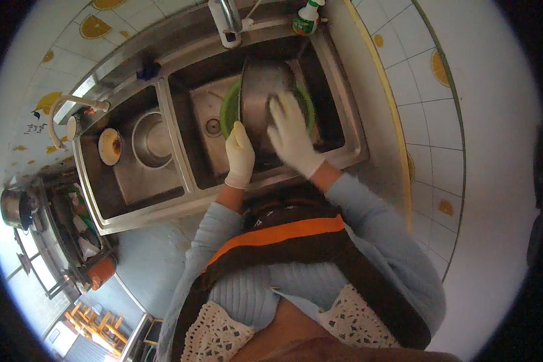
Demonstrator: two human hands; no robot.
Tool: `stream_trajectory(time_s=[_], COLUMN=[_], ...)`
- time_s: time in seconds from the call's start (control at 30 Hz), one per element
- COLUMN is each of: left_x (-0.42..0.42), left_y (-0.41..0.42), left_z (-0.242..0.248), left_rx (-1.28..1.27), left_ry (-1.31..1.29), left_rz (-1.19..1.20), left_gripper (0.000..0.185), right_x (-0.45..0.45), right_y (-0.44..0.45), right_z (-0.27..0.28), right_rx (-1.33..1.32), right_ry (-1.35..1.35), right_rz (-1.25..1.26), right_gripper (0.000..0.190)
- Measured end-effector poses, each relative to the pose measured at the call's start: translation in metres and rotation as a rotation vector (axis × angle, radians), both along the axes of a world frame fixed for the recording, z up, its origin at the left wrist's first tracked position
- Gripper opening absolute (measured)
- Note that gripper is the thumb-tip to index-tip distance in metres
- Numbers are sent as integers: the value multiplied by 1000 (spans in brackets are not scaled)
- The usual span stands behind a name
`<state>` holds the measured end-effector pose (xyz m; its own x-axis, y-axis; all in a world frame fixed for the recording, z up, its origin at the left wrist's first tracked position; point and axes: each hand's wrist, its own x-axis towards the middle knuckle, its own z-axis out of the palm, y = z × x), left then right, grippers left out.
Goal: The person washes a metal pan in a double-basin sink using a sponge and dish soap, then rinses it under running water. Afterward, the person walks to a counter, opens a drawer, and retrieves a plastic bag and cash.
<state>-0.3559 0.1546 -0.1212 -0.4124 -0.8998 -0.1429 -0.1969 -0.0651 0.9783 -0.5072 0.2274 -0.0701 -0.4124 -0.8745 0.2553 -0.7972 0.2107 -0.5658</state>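
Both my hands wear pale rubber gloves. My left hand (240, 156) grips the near end of the rim of a metal pot (263, 86), which is tipped on its side. Against the pot's outer wall lies my right hand (293, 133), blurred, with fingers spread; whether it holds anything under the palm cannot be seen. Beneath the pot is a green plastic basin (229, 111), mostly covered, its rim showing on both sides. The basin rests in the right bowl of a stainless steel double sink (199, 102), beside a drain (213, 126).
In the left sink bowl sit a round metal bowl (151, 141) and a white dish (110, 147) with brown residue. A faucet (230, 18) and a spray bottle (305, 19) stand behind the right bowl. A dark blue cloth-like item (148, 71) lies on the back ledge. Far left is a metal pot (14, 209).
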Motion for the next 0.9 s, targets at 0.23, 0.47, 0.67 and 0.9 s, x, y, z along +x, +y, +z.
stream_trajectory(time_s=[0.23, 0.47, 0.67, 0.9], left_x=[-1, -9, -4, 21], left_y=[7, 13, 16, 17], left_z=[4, -6, -21, -45], left_rx=[6, -72, -149, -173], left_ry=[-18, 42, 27, -45], left_rz=[-62, -129, -160, -191], left_gripper=[46, 44, 42, 37], right_x=[-26, 3, -46, -1], right_y=[-29, -24, -78, -36], right_z=[-20, 31, 43, 16], right_rx=[-191, 23, 315, -1], right_ry=[-97, 289, 96, 440], right_rz=[-158, 9, -74, 3], right_gripper=[52, 38, 28, 40])
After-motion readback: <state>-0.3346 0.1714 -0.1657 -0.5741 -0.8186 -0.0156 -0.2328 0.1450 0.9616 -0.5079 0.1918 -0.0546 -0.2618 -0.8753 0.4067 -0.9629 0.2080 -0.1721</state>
